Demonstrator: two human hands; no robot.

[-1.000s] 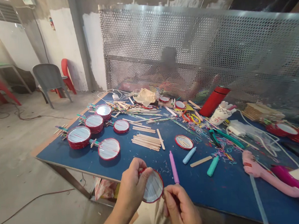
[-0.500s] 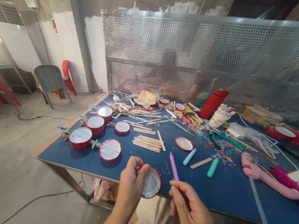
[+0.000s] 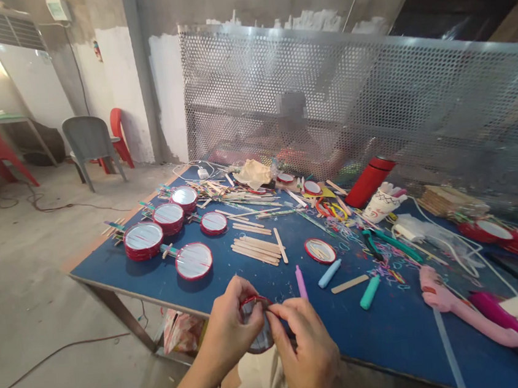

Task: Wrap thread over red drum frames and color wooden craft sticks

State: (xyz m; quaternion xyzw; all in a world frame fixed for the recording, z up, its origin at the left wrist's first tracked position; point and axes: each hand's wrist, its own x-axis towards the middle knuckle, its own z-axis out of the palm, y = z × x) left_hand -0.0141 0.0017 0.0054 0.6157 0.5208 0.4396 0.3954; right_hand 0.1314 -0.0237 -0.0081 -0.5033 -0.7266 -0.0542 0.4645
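Observation:
Near the table's front edge, my left hand (image 3: 230,320) grips a small round red-rimmed disc (image 3: 261,340) with a pale grey face, now tilted. My right hand (image 3: 310,349) is closed in a pinch against the disc's upper rim. Whatever sits between its fingertips is too small to make out. Just beyond lie a purple tube (image 3: 300,281), a light blue tube (image 3: 330,273) and a green tube (image 3: 370,292). A single wooden craft stick (image 3: 349,284) rests among them. One red-rimmed lid (image 3: 319,250) holds several small wooden pieces.
Several stacked red-rimmed discs with stick handles (image 3: 143,238) stand at left. Craft sticks (image 3: 255,250) lie mid-table. On the right are green-handled pliers (image 3: 396,245), a pink glue gun (image 3: 466,317), a paper cup (image 3: 383,202) and a red bottle (image 3: 371,181). A perforated metal panel (image 3: 346,98) stands behind.
My right hand has moved left from beside the purple tube to the disc's rim. My left hand has tilted the disc, so its red edge now faces up more.

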